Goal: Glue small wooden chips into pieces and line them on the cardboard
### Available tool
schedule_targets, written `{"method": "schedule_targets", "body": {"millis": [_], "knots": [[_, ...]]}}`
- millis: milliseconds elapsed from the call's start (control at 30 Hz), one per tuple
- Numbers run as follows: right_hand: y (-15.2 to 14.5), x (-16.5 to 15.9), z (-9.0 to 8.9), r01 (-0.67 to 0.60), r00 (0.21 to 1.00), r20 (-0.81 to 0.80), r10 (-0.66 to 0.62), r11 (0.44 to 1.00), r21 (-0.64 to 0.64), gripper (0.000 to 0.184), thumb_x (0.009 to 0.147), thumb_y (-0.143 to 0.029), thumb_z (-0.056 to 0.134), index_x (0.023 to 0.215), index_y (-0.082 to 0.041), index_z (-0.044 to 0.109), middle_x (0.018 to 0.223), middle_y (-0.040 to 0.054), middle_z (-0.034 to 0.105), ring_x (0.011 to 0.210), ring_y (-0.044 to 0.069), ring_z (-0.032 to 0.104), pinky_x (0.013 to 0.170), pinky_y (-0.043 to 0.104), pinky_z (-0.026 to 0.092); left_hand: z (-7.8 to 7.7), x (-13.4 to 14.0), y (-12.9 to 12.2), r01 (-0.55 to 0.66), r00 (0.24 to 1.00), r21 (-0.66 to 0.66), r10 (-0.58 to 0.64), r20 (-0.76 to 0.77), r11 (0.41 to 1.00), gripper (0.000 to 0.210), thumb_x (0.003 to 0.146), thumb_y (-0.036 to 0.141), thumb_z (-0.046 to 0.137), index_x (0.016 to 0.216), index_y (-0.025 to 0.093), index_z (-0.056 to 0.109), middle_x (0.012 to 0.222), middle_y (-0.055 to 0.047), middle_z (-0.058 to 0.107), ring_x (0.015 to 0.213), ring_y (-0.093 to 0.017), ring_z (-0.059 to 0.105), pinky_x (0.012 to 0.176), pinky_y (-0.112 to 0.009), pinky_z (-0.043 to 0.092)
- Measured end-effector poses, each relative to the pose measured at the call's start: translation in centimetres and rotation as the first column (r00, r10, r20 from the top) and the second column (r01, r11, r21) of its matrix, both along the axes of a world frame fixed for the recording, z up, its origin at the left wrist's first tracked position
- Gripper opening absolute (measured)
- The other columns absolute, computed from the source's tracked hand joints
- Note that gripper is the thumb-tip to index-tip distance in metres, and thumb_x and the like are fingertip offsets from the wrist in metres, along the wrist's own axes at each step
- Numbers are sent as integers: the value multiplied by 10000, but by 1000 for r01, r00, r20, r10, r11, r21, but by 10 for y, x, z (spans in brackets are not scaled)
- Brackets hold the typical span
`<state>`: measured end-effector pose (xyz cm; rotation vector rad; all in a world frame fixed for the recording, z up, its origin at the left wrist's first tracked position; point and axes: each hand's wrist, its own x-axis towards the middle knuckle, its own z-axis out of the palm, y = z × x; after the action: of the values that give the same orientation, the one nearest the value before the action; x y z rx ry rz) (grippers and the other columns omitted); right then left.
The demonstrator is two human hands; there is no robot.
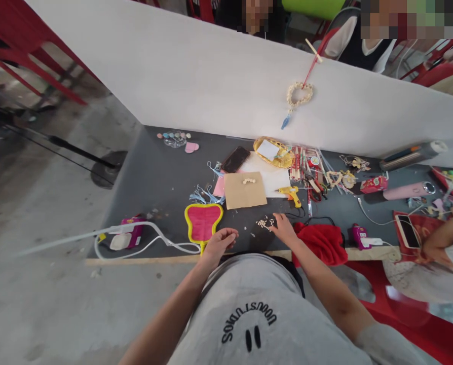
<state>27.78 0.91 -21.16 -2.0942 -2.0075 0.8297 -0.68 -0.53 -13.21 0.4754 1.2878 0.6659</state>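
My right hand [285, 230] reaches down to a small scatter of cream-coloured pieces [264, 222] on the dark table. Its thumb and forefinger are apart at the edge of these pieces. Held low over the table's front edge, my left hand [222, 242] has its fingers curled in; whatever they may hold is hidden. Beside it lies a pink paddle-shaped fan [203, 223] with a yellow rim. On a brown cardboard sheet [245, 195] sits a short curved row of cream pieces [249, 180]. A yellow glue gun [291, 194] lies right of the cardboard.
Behind the cardboard are a black phone [235, 159] and a yellow basket [274, 152]. A red cloth [321, 244] hangs over the front edge. A beaded heart [300, 95] hangs on the white partition [211, 76]. A power strip [129, 233] with cables lies left; another person's arm [445, 235] is at right.
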Motion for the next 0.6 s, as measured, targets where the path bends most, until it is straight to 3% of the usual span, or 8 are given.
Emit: {"method": "schedule_targets", "body": {"millis": [133,300,433,600], "knots": [[-6,-23,-10,-14,999,-38,13,999,-39,463,764,-127,634,1224,-153,585,1205,130,580,1144,246,565,1059,398,435,-3,3,-2,14,1000,-13,-14,-8,1000,405,523,384,824,816,146,676,799,-26,659,622,-90,523,601,-227,423],[-5,-43,-8,-47,994,-105,41,997,-57,394,781,-79,592,1160,-183,617,1149,91,610,1027,182,603,982,311,483,-4,3,-3,15,1000,-21,-16,-16,1000,384,526,371,818,803,146,676,784,-28,657,614,-97,525,598,-236,423],[-7,-35,-3,-10,994,-109,4,998,-56,341,843,-85,511,1146,-203,612,1151,77,608,889,147,627,904,287,513,-4,3,-4,6,1000,-11,-6,-8,1000,376,536,363,829,805,145,680,797,-37,665,634,-103,534,601,-233,420],[-8,-17,0,20,998,-65,-24,998,-55,267,863,-112,518,1080,-215,634,1121,71,620,958,173,625,921,291,493,-2,5,-4,15,999,-26,-14,31,1000,400,551,382,843,822,137,679,811,-47,669,613,-95,525,581,-229,407]]}}
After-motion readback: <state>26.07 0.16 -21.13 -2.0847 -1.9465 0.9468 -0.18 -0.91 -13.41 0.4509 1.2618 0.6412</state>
